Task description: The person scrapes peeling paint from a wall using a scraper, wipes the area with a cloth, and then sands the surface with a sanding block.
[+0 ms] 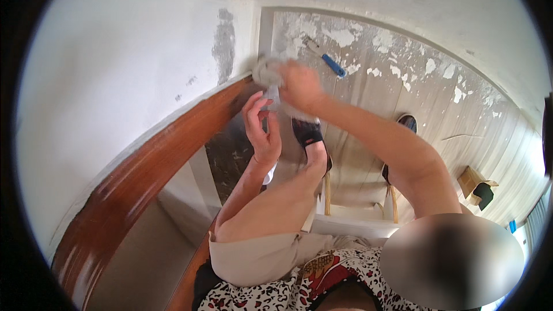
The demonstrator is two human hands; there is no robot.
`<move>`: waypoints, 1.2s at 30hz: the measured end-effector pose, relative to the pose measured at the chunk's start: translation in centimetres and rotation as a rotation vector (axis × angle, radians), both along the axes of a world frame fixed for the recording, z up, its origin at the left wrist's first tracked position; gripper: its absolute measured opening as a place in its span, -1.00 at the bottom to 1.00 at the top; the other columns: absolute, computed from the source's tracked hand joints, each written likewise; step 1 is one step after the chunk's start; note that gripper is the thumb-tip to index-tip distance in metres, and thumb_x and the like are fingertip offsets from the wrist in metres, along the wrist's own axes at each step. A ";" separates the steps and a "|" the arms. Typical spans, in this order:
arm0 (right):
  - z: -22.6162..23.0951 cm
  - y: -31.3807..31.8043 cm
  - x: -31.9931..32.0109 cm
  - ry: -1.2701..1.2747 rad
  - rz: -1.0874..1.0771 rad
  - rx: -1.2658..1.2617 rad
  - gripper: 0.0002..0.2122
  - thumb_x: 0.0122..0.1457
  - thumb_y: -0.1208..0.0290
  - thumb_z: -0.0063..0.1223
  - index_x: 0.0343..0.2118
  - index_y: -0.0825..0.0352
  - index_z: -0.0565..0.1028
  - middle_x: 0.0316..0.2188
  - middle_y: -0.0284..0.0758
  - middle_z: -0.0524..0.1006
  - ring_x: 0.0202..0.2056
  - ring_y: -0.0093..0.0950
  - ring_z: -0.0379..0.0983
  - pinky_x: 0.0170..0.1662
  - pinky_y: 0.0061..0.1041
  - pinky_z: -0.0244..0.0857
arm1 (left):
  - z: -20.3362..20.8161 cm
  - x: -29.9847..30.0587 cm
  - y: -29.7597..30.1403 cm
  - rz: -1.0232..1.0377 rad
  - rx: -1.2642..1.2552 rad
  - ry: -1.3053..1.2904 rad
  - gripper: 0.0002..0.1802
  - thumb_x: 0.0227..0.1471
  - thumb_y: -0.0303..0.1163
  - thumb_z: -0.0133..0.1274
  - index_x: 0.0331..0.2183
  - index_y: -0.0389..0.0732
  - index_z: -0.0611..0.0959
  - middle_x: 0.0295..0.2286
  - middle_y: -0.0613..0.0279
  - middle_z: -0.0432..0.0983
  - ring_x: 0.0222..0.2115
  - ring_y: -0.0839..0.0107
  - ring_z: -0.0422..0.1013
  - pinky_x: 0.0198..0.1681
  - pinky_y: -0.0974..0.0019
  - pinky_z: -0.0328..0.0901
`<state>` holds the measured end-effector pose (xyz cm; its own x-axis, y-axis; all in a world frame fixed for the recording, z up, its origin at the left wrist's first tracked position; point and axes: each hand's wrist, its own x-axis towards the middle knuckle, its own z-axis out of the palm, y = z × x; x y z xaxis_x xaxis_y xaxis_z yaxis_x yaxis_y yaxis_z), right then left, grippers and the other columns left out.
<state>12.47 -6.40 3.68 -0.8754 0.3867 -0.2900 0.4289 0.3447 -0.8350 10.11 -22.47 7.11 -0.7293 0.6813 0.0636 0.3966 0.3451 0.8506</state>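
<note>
In my right hand is a crumpled greyish cloth, pressed into the corner where the white wall meets the wooden skirting; hand and cloth are blurred by motion. My left hand is just below it, fingers curved and apart, with nothing visible between them. A pale, translucent strip hangs beneath the cloth, close to the left fingertips; I cannot tell what it is. Along the left wall runs a reddish-brown wooden board with whitish streaks. Grey patches mark the wall above the board.
A blue-handled scraper lies on the floor among white paint flakes. My shod foot stands near the corner. An open cardboard box with something black is at the right. A white object shows beside my left wrist.
</note>
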 end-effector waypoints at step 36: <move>2.7 13.6 1.7 -0.210 0.358 0.878 -0.76 -0.07 0.57 0.08 -0.26 0.38 0.49 -0.28 -0.17 0.50 -0.26 -0.35 0.52 -0.33 -0.47 0.47 | -0.8 2.8 3.2 -0.203 0.058 -0.171 -0.71 0.14 -0.62 -0.17 -0.06 -0.34 0.37 -0.23 0.05 0.46 -0.40 0.45 0.42 -0.26 0.38 0.35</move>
